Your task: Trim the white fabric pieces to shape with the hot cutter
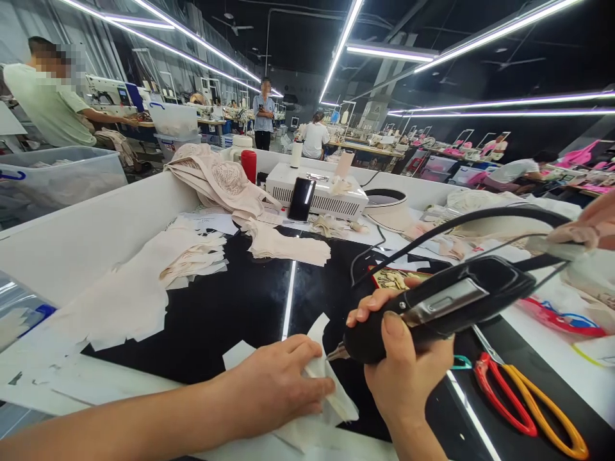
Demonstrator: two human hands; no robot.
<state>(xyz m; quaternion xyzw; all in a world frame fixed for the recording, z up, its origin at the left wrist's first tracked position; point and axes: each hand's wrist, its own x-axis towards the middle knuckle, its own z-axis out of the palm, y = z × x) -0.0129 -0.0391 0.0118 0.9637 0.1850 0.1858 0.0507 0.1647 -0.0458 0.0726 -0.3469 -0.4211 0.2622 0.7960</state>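
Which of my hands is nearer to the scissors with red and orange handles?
Right. Your right hand, around the black tool, is a little left of the scissors; your left hand is farther left, on the pale cloth.

Open black tabletop (216,333) between pale fabric stack (129,282) at left and the working hands; way in from far side partly blocked by folded fabric pieces (288,246). Right side obstructed: black cable (461,218) arches overhead, red-handled and orange-handled scissors (504,384) lie below.
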